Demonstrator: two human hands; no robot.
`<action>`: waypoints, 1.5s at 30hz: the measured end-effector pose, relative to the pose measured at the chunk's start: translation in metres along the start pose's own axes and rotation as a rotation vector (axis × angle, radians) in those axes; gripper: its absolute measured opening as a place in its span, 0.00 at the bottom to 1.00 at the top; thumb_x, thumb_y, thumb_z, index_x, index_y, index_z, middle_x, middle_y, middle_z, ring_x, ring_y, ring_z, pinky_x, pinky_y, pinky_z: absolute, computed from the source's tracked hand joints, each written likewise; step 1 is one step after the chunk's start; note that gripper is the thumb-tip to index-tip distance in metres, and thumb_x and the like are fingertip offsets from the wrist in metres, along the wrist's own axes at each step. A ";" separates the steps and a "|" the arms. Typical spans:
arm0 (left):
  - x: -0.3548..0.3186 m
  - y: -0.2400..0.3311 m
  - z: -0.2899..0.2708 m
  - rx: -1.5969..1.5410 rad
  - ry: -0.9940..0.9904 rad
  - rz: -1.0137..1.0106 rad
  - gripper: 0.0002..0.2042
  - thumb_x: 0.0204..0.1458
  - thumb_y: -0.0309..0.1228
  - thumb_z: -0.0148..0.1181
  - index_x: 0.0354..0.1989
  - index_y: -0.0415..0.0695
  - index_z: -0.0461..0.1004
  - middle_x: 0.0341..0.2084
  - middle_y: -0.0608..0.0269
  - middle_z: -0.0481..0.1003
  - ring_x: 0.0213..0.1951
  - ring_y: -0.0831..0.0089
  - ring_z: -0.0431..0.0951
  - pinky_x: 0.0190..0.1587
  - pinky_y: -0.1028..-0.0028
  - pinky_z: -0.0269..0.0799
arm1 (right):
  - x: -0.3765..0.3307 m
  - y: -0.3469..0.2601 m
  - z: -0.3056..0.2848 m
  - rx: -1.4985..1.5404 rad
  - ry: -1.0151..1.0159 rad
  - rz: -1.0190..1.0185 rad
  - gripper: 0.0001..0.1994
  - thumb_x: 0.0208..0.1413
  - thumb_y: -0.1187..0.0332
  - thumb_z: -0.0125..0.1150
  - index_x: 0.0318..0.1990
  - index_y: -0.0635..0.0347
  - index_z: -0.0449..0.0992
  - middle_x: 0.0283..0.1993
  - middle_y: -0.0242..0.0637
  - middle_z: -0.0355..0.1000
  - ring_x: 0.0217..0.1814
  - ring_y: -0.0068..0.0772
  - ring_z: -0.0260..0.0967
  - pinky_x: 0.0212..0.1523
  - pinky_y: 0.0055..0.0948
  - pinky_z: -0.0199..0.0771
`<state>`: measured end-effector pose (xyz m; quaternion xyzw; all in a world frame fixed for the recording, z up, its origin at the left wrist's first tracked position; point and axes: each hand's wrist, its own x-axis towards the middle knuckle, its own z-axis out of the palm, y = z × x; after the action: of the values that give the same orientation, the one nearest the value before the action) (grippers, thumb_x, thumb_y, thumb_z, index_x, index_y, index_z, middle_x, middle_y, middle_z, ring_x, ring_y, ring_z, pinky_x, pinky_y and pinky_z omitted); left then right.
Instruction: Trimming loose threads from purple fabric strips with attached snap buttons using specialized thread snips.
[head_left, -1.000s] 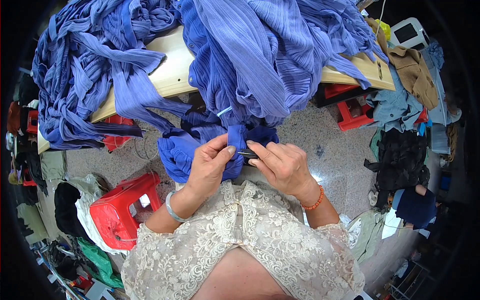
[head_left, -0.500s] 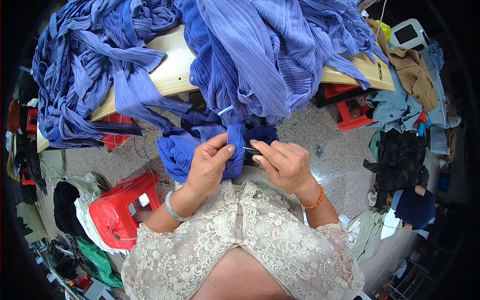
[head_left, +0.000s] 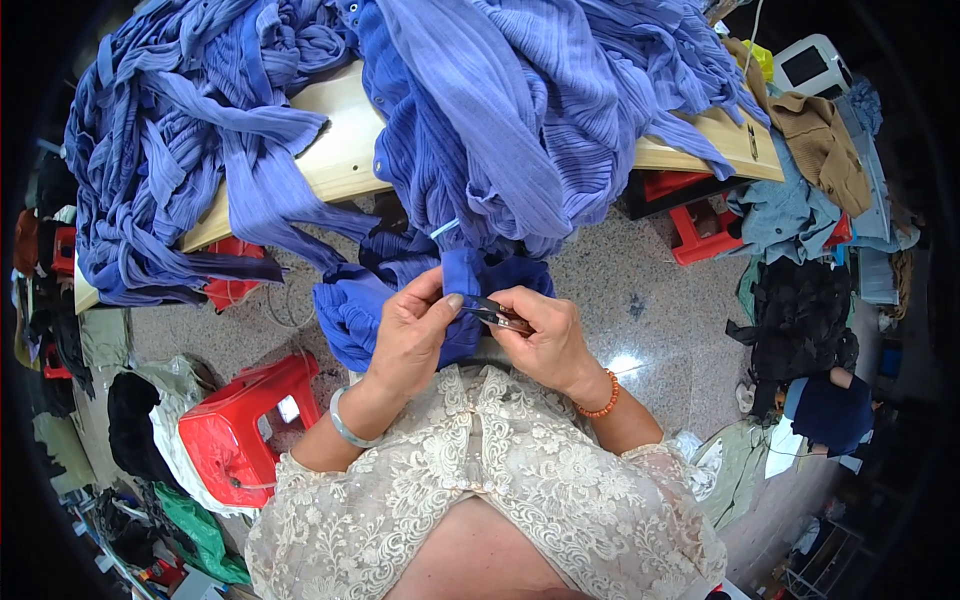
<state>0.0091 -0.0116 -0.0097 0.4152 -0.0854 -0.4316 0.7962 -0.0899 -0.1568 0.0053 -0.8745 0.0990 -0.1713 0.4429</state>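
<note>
Between thumb and fingers, my left hand [head_left: 408,328] pinches a narrow edge of a blue-purple garment [head_left: 347,305], whose folds bunch above my lap. My right hand [head_left: 552,338] is closed around small dark thread snips [head_left: 505,318]. Their blades point left and meet the cloth right beside my left thumb. Exactly what lies between the blades is too small to tell. More of the ribbed blue-purple fabric [head_left: 490,110] hangs over the table edge just beyond my hands, with a pale blue strip [head_left: 445,228] on it.
Blue-purple garments [head_left: 160,150] lie heaped on the pale wooden table [head_left: 335,125]. A red plastic stool [head_left: 225,435] stands at my left, and another red stool [head_left: 695,235] is under the table's right side. Black cloth [head_left: 800,320] and a brown knit garment [head_left: 820,140] are piled at right.
My right hand has moved slightly left and down and turned the snips, so their blades now reach the cloth edge. My left hand keeps its pinch, a little lower.
</note>
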 end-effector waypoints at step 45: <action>-0.020 0.038 0.000 0.040 -0.228 -0.414 0.19 0.54 0.32 0.60 0.52 0.36 0.69 0.41 0.65 0.74 0.40 0.81 0.72 0.43 0.80 0.67 | 0.031 0.014 -0.040 0.715 0.025 0.249 0.09 0.55 0.65 0.65 0.32 0.62 0.76 0.21 0.15 0.61 0.22 0.06 0.49 0.21 0.13 0.45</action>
<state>0.0203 0.0139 0.0226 0.3880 -0.0961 -0.6280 0.6677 -0.0772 -0.2050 0.0226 -0.6438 0.1441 -0.1506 0.7362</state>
